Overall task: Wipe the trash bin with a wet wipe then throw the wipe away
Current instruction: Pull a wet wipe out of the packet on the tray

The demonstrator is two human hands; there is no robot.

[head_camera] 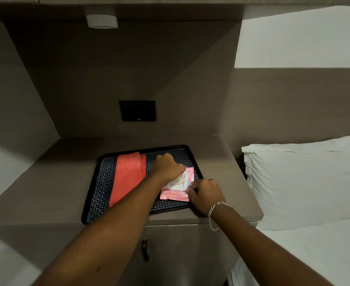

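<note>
A pink pack of wet wipes [175, 195] lies on the right side of a black patterned tray [99, 182] on the bedside counter. My left hand [166, 167] is over the pack's open lid, fingers pinched on a white wipe [178, 180] that sticks out of the opening. My right hand [206, 193], with a silver bracelet at the wrist, presses on the pack's right edge and holds it down. No trash bin is in view.
A folded coral cloth [126, 176] lies on the tray's left half. A black wall panel [137, 110] sits above the counter. A cabinet door with a dark handle [145, 249] is below. A bed with a white pillow [304, 178] stands at the right.
</note>
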